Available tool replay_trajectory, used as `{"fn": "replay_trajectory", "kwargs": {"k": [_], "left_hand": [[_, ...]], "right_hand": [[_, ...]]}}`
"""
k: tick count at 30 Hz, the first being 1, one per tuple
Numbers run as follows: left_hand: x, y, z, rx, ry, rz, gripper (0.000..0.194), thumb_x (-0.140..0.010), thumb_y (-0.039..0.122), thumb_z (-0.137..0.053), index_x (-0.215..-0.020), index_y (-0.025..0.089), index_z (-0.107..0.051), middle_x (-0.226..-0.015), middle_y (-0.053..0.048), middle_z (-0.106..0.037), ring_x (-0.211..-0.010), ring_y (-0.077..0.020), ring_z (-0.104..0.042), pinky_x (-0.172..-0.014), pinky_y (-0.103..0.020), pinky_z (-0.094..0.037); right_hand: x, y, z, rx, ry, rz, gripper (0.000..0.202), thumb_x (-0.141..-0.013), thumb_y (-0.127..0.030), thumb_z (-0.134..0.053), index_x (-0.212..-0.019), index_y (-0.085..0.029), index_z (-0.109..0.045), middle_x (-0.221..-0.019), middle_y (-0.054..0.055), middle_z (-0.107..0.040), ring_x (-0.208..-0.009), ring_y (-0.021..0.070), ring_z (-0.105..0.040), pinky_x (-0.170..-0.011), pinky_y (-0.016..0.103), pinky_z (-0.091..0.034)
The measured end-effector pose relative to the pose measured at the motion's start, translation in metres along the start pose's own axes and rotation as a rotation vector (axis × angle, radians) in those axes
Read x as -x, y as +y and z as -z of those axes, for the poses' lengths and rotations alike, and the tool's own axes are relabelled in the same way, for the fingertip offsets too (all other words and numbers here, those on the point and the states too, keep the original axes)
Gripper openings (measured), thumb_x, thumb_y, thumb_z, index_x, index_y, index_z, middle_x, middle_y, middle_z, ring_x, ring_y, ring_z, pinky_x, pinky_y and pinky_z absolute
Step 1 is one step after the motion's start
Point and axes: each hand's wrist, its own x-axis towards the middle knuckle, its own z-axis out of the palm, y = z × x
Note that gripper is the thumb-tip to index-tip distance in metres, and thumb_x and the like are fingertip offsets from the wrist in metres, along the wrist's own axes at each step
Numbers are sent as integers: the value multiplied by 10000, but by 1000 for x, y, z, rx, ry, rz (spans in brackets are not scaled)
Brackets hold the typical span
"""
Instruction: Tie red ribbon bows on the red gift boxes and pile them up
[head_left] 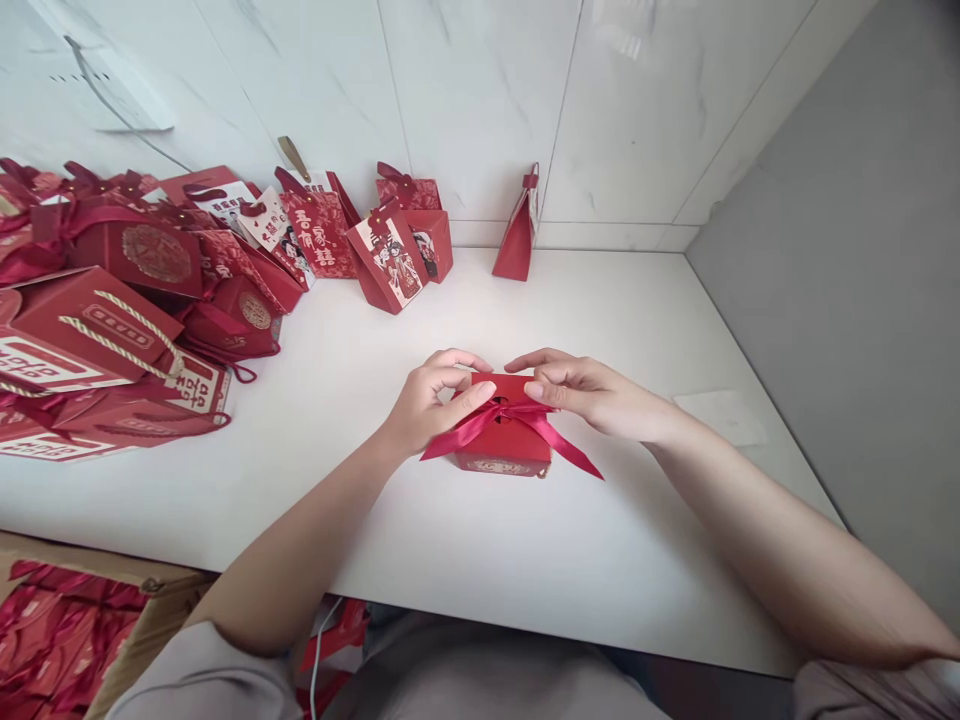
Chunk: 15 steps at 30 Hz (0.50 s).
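Observation:
A small red gift box (499, 440) with gold print low on its front stands on the white table in front of me. A crimson satin ribbon (574, 458) crosses its upper part, with one tail hanging to each side. My left hand (439, 400) grips the box's upper left, thumb on the near face and fingers curled behind the top edge. On the upper right, my right hand (577, 388) holds it the same way, its thumb beside the ribbon. A small dark opening shows near the ribbon's middle. The fingertips behind the box are partly hidden.
Red gift boxes (142, 250) are heaped at the left of the white table (637, 570). Several printed boxes (390, 262) stand near the wall, and a narrow red one (517, 235) is apart. A cardboard carton (161, 620) of red boxes sits at lower left. A grey panel (847, 280) borders the right.

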Motion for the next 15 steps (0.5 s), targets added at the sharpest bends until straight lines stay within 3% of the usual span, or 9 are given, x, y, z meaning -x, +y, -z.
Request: {"fn": "replay_trajectory", "kwargs": {"k": [6, 9, 11, 14, 15], "left_hand": [[-2, -2, 2, 152, -38, 66, 389, -876, 477, -578, -633, 175, -550, -1149, -100, -627, -1058, -236, -615, -959, -379, -446], [-3, 0, 5, 153, -32, 51, 270, -853, 466, -609, -845, 197, -583, -1255, -109, -596, -1152, -256, -577, -970, -397, -439], [-2, 5, 10, 61, 61, 14, 277, -840, 444, -627, -996, 222, -573, -1281, -96, -585, -1187, -255, -550, -981, -401, -427], [4, 21, 24, -233, 245, -76, 201, -823, 411, -647, -823, 215, -602, -1001, -51, -656, -992, -224, -593, -917, -362, -434], [8, 27, 29, -313, 243, -78, 225, -813, 408, -658, -727, 208, -597, -874, -37, -653, -877, -207, -597, -845, -339, -448]], "right_hand": [[-6, 17, -7, -244, 116, 46, 354, -821, -434, -701, -666, -185, -503, -1361, 70, -534, -1116, 239, -595, -889, 383, -480], [-11, 30, -13, -306, 110, 107, 333, -793, -412, -736, -673, -187, -520, -1332, 76, -555, -1139, 244, -587, -904, 389, -480], [-13, 35, -17, -302, 97, 137, 304, -769, -399, -762, -692, -190, -555, -1342, 76, -558, -1182, 251, -571, -960, 403, -456], [-13, 37, -21, -295, 86, 144, 263, -789, -417, -742, -730, -196, -612, -1368, 77, -554, -1224, 259, -554, -1006, 420, -428], [-13, 37, -21, -297, 87, 142, 260, -803, -428, -726, -736, -198, -626, -1375, 76, -552, -1224, 261, -555, -1004, 423, -428]]}}
